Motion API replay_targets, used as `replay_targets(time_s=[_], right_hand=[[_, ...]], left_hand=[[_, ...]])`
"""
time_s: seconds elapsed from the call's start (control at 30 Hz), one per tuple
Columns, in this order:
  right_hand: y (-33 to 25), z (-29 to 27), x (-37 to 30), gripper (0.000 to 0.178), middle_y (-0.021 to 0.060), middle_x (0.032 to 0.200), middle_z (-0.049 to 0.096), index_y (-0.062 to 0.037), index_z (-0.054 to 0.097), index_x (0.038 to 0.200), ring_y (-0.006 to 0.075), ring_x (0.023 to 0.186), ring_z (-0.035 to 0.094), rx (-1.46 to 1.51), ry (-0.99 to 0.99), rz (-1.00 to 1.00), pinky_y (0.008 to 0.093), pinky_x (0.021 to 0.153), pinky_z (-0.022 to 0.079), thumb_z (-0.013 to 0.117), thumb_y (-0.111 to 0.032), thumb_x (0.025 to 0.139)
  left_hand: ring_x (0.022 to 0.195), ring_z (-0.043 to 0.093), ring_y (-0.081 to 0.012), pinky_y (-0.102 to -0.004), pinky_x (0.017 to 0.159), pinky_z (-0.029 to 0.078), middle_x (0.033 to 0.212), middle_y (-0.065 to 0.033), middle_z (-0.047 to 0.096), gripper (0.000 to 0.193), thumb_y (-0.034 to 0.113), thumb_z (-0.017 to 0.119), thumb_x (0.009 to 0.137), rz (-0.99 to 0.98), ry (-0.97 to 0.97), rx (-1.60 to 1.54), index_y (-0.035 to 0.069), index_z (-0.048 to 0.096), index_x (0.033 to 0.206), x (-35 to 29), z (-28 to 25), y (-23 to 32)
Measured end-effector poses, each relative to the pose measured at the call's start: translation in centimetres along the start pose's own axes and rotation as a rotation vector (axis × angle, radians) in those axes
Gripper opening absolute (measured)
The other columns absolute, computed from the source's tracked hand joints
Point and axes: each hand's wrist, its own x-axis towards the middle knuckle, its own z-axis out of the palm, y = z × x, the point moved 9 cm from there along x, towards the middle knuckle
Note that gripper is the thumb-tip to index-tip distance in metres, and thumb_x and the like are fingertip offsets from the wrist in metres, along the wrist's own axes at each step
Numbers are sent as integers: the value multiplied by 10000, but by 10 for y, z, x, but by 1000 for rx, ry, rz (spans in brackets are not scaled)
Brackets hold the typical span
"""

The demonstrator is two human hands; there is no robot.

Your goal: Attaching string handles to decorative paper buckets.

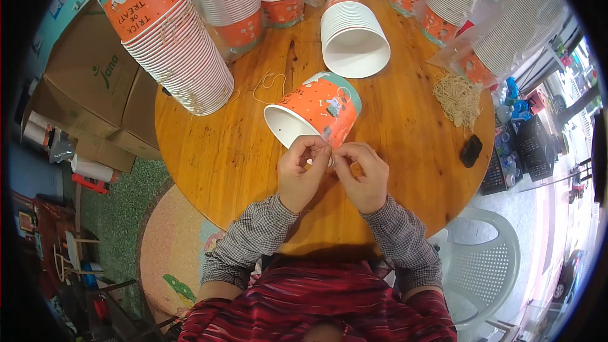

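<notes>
Orange bucket (316, 109) lies on its side, mid-tabletop on wooden table (215, 171); fingertips of left hand (300, 172) and right hand (364, 178) pinched together at rim, partly hiding it; object gripped too small to tell. Cardboard box (92, 73) beyond left edge, plastic chair (484, 272) by near-right edge. Nested buckets (356, 44) behind; string heap (458, 98) near right edge.

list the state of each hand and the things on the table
Orange bucket: lying on its side
Bucket stack behind it: nested, on its side
Left stack: nested, upside down
Bagged stacks: nested, in clear plastic
String pile: loose, tangled
Black object: resting, kind unclear
Left hand: pinching near orange bucket's rim
Right hand: pinching beside it
</notes>
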Motion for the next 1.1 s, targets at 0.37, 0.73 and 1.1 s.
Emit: replay_targets(time_s=[0.37, 0.73, 1.1], right_hand=[[3, -8, 3, 131, 125, 885, 636, 5, 644, 944, 222, 752, 646, -5, -13, -9, 297, 633, 532, 668, 23, 816], [-1, -1, 9, 131, 131, 885, 594, 1, 558, 988, 260, 772, 618, -22, -105, -44, 323, 676, 510, 594, 32, 866], [8, 0, 9, 178, 112, 945, 642, -10, 628, 1054, 196, 838, 666, 97, -110, 23, 282, 715, 540, 605, 11, 879]], left_hand=[[788, 651, -244, -298, 672, 528, 904, -140, 623, 165, -67, 647, 797, 432, -140, 573, -17, 650, 955, 1, 13, 43], [802, 574, -106, -236, 721, 475, 905, -28, 601, 88, -29, 590, 855, -190, -357, -32, -19, 618, 937, 16, 9, -3], [690, 520, -74, -213, 647, 449, 813, -21, 615, 158, 76, 575, 926, -596, -292, -580, -21, 647, 1028, 4, 13, -36]])
